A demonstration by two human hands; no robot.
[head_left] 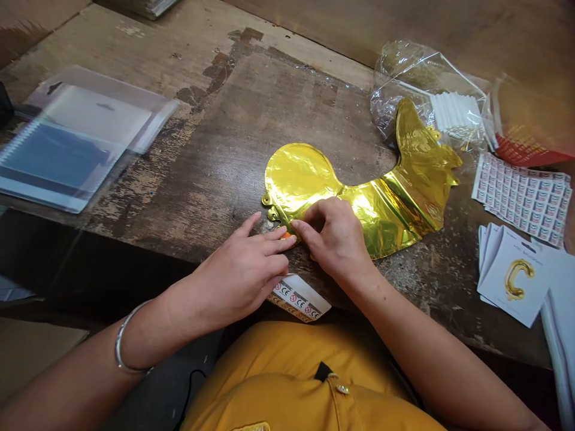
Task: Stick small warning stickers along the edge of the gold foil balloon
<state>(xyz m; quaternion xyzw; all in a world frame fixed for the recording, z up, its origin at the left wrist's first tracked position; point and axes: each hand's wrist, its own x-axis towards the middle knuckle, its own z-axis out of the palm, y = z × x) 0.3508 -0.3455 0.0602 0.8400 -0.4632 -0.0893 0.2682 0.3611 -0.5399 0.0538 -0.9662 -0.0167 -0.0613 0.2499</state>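
Observation:
A flat gold foil balloon (pixel 299 170), curved like a letter C, lies on the worn wooden table. My right hand (pixel 339 236) rests over its lower left part, thumb and index finger pinched together at the foil edge. Opposite it, my left hand (pixel 245 272) has its fingertips on the same edge, by a small orange piece (pixel 286 235). A strip of CE-mark stickers (pixel 303 297) sticks out from under the curled lower fingers of my left hand, which hold it. Small tabs with holes line the balloon's left edge.
Clear plastic sleeves (pixel 85 137) lie at the left. On the right are a plastic bag of white sticks (pixel 458 111), sticker sheets (pixel 523 194) and cards picturing a gold C balloon (pixel 514 275). The table's front edge (pixel 148 248) runs close to my lap.

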